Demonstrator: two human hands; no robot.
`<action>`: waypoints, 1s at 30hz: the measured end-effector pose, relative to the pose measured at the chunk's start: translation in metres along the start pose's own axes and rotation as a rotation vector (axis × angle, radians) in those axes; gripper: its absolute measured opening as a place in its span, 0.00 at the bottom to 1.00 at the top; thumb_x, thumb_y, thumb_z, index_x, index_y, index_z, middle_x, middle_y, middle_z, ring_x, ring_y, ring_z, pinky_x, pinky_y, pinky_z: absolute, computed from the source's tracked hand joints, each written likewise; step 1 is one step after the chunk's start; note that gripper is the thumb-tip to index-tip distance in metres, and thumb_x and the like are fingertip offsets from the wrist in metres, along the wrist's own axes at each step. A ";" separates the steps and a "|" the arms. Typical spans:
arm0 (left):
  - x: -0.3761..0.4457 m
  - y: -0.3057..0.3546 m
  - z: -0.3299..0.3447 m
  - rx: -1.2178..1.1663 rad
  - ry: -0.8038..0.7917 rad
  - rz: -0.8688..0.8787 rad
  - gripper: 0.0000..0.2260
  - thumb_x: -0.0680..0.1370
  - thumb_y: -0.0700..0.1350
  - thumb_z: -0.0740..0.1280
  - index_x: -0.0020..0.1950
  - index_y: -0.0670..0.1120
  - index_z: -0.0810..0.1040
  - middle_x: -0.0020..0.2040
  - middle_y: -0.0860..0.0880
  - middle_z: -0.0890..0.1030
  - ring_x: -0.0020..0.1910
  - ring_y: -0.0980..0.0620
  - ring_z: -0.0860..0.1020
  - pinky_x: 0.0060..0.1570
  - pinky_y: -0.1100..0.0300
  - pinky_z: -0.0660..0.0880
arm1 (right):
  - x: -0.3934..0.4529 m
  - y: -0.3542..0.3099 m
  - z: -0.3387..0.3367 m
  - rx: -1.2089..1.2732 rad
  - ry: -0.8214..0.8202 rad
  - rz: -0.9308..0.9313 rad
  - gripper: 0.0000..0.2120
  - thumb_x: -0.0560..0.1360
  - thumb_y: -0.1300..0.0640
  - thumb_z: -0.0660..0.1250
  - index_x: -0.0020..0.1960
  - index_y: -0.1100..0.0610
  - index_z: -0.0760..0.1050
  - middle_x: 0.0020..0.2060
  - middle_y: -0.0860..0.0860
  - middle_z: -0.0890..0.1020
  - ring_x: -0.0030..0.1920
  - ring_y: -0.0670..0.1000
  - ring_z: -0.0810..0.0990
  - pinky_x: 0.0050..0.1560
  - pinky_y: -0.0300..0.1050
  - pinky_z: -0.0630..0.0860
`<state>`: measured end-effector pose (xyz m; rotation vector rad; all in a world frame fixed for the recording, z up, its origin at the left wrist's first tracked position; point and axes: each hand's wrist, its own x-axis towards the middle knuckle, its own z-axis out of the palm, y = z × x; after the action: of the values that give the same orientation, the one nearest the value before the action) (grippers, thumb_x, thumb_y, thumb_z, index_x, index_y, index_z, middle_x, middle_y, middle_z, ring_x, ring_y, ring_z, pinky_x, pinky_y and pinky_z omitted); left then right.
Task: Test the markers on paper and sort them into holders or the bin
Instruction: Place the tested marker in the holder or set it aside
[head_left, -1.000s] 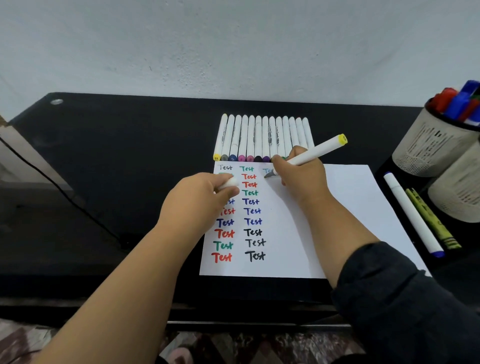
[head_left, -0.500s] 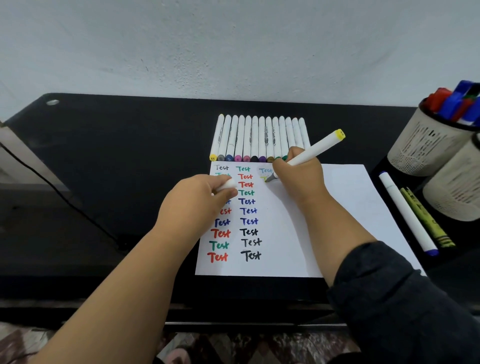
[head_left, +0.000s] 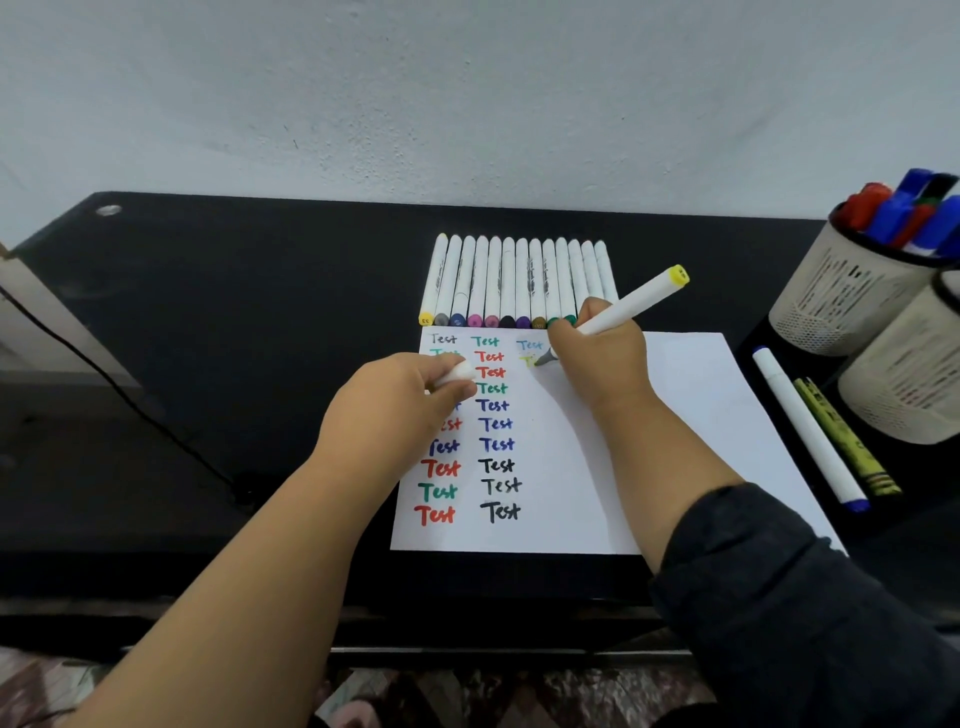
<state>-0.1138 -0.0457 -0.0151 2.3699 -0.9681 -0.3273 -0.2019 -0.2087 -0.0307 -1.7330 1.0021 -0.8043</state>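
My right hand (head_left: 597, 364) grips a white marker with a yellow end (head_left: 631, 301), its tip on the white paper (head_left: 675, 415) where a yellow mark starts under a blue "Test". My left hand (head_left: 395, 410) rests on the paper's left side and pinches a white marker cap (head_left: 457, 373). The sheet carries columns of "Test" in red, green, blue and black. A row of several white markers (head_left: 514, 280) lies side by side just beyond the paper.
Two beige mesh holders stand at the right: the far one (head_left: 836, 301) holds red and blue markers, the near one (head_left: 904, 384) is partly cut off. A white marker (head_left: 805, 431) and a yellow crayon (head_left: 847, 441) lie in a black tray. A black cable (head_left: 130, 400) crosses the left.
The right hand has moved its marker tip down from the blue "Test" and begun a yellow mark below it. The left hand has kept its place on the paper.
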 end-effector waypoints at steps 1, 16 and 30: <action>0.000 0.000 0.000 -0.002 0.002 0.003 0.19 0.78 0.57 0.62 0.69 0.58 0.71 0.47 0.58 0.73 0.38 0.62 0.71 0.36 0.67 0.69 | 0.000 0.000 0.000 0.006 0.008 0.005 0.17 0.73 0.63 0.64 0.32 0.55 0.58 0.26 0.48 0.63 0.26 0.44 0.61 0.25 0.31 0.61; 0.001 -0.001 0.000 0.017 -0.015 -0.016 0.21 0.77 0.58 0.62 0.70 0.57 0.69 0.55 0.55 0.78 0.41 0.59 0.73 0.36 0.63 0.69 | 0.000 0.000 -0.002 0.022 0.085 0.024 0.16 0.73 0.63 0.62 0.32 0.55 0.58 0.26 0.49 0.65 0.26 0.45 0.63 0.30 0.36 0.63; 0.002 -0.002 0.002 0.016 -0.031 -0.029 0.21 0.77 0.59 0.62 0.70 0.59 0.69 0.59 0.55 0.78 0.38 0.62 0.73 0.33 0.66 0.68 | 0.002 0.000 -0.001 0.016 0.088 0.039 0.17 0.73 0.64 0.61 0.31 0.55 0.57 0.26 0.48 0.63 0.22 0.43 0.64 0.27 0.34 0.61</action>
<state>-0.1115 -0.0468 -0.0183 2.4026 -0.9542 -0.3697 -0.2022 -0.2111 -0.0305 -1.6719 1.0827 -0.8678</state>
